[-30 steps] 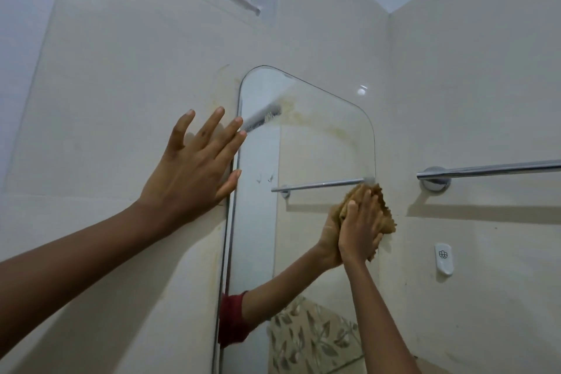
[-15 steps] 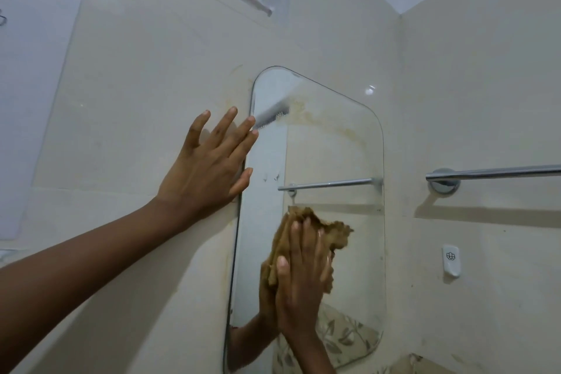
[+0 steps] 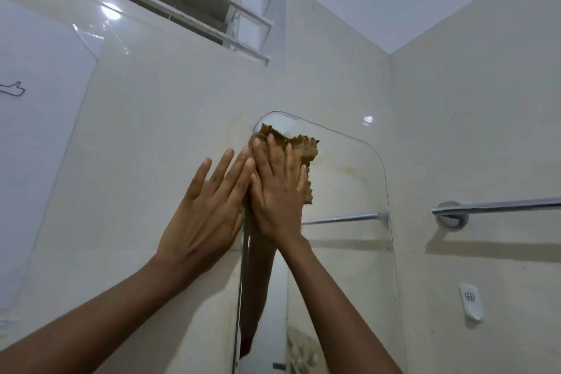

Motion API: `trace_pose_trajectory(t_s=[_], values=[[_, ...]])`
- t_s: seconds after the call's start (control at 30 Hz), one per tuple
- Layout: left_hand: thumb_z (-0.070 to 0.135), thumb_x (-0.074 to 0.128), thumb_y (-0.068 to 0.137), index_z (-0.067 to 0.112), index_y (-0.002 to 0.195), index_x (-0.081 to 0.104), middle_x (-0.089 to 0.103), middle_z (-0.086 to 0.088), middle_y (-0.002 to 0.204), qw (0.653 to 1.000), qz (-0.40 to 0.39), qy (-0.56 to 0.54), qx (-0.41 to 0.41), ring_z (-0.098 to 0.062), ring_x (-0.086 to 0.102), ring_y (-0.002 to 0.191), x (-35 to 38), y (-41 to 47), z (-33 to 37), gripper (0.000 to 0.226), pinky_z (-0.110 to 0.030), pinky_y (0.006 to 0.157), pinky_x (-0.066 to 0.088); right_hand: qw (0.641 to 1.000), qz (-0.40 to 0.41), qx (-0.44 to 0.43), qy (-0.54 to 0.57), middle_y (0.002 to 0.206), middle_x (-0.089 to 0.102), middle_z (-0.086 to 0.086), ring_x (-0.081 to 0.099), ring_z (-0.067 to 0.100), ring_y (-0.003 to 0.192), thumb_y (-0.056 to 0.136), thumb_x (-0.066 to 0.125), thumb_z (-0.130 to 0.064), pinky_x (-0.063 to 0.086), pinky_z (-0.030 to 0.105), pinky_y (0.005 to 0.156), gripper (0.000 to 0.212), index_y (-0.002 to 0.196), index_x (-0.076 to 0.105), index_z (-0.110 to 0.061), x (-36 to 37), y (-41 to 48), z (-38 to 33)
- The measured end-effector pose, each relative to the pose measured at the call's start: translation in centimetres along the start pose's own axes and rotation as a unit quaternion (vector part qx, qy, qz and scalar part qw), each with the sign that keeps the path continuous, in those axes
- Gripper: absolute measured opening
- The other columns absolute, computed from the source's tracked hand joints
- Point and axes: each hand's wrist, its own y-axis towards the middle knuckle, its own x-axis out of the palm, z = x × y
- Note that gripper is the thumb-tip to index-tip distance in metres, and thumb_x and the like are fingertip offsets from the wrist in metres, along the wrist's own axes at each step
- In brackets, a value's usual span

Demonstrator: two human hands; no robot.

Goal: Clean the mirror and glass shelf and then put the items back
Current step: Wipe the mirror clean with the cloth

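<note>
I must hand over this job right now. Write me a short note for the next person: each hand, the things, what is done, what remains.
Left hand: open, flat on the tiled wall beside the mirror.
Right hand: presses the brown cloth on the mirror's upper left corner.
Done: cannot say; a faint yellowish streak shows on the upper glass.
Left: finish the mirror, then the glass shelf and the items, none of them in view.
</note>
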Motion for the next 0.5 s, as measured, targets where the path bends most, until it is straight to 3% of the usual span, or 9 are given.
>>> trace_pose_trajectory(t_s=[0.1,0.3,0.5], values=[[0.029,0.007,0.095,0.005,0.147,0.008,0.015,-0.016,0.156,1.0,-0.009,0.01,0.015,-0.034,0.013,0.144,0.1,-0.1,0.0,0.057,-0.053,0.117,0.016,1.0,0.006,0.003,0.01,0.16,-0.001,-0.014,-0.009,0.014,0.148,0.093,0.017,-0.045,-0.005,0.052,0.118,0.055,0.146,0.003,-0.041,-0.4,2.3,0.6],[0.045,0.011,0.094,0.011,0.147,0.011,0.013,-0.012,0.157,0.997,-0.052,0.049,0.035,-0.032,0.008,0.145,-0.1,0.0,-0.1,0.063,-0.056,0.114,0.001,0.998,0.047,0.029,0.022,0.16,0.006,-0.012,-0.003,0.015,0.148,0.098,0.024,-0.04,-0.004,0.054,0.117,0.051,0.148,0.01,-0.037,-0.9,5.4,2.8],[0.044,0.011,0.095,0.008,0.146,0.019,0.02,-0.013,0.156,0.993,-0.082,0.075,0.033,-0.031,0.008,0.145,-0.4,-0.2,0.0,0.063,-0.056,0.114,0.002,0.99,0.074,0.11,0.037,0.16,0.009,-0.01,0.002,0.019,0.148,0.1,0.024,-0.037,0.0,0.055,0.118,0.049,0.147,0.011,-0.037,-1.4,6.7,8.2]])
